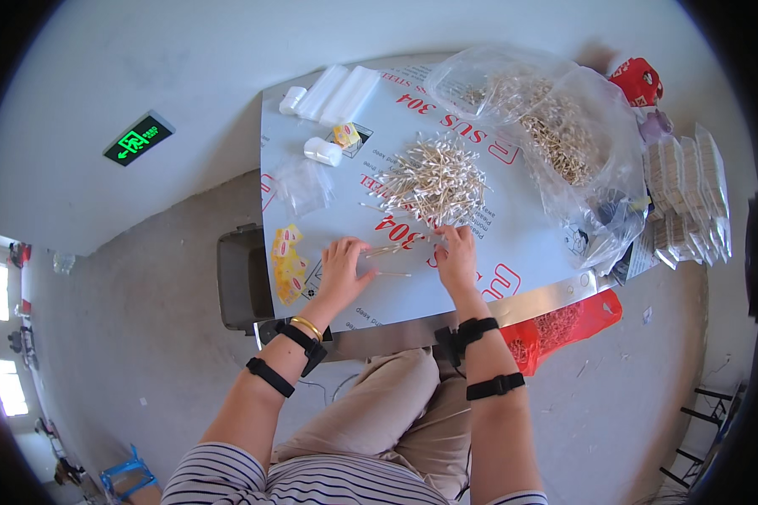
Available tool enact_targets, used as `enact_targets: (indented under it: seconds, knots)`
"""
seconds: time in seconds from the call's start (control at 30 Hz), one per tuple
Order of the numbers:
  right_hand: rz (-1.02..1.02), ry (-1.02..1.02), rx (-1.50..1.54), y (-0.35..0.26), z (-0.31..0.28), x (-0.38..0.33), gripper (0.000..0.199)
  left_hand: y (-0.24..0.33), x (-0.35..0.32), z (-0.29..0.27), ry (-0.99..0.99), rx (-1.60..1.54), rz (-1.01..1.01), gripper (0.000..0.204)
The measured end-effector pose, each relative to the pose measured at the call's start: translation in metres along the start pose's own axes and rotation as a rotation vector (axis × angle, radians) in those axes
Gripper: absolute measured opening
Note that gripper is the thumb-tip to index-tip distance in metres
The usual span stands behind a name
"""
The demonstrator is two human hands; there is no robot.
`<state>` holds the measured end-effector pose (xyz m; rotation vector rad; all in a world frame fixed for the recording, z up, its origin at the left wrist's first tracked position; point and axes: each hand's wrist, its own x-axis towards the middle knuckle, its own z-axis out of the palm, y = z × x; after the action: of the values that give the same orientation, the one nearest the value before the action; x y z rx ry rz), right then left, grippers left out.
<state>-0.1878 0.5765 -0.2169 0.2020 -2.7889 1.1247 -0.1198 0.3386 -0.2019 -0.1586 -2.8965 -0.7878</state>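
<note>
Pile: swabs heaped on the table; centre for clock readings.
Left hand: near 8 o'clock, thumb parted from fingers, swab ends at the tips; cannot tell whether it grips.
Right hand: 6 o'clock, fingers bent, tips at the pile's edge; hold cannot be told.
Strays: few swabs, 7 o'clock, between hands.
Clear bag: 2 o'clock, swabs inside.
Yellow packets: 8 o'clock, beyond left hand.

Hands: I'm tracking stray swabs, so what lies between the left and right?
The head view shows a few cotton swabs between the left hand and right hand, over the printed tabletop.
</note>
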Motion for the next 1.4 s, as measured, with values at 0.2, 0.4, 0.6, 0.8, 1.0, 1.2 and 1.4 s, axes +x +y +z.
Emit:
enact_targets:
  seconds: [0.2, 0.4, 0.6, 0.8, 1.0, 1.2, 1.4]
  knots:
    - [-0.025, -0.045, -0.05, 0.01, 0.002, 0.02, 0.025, 0.012, -0.006, 0.016, 0.037, -0.066, 0.052, 0.049]
    - [-0.057, -0.101, -0.13, 0.006, 0.004, 0.007, 0.015, 0.01, 0.0, 0.024, 0.09, -0.109, 0.039, 0.029]
    - [-0.116, -0.185, -0.056, -0.014, 0.012, -0.017, 0.016, 0.001, 0.004, 0.023, 0.126, -0.092, 0.072, 0.015]
    - [-0.17, -0.12, -0.002, -0.026, 0.021, -0.002, 0.021, -0.004, -0.004, 0.017, 0.07, -0.133, 0.116, 0.015]
    - [-0.182, -0.122, -0.112, -0.017, 0.021, 0.009, 0.019, 0.002, -0.01, 0.016, 0.089, -0.154, 0.063, 0.024]
    - [-0.161, -0.227, -0.097, -0.039, 0.03, -0.013, 0.018, 0.001, -0.004, 0.018, 0.028, -0.145, 0.088, 0.027]
    - [-0.024, -0.114, 0.031, -0.023, 0.017, -0.014, 0.018, 0.013, 0.033, 0.012, 0.134, -0.2, 0.091, 0.028]
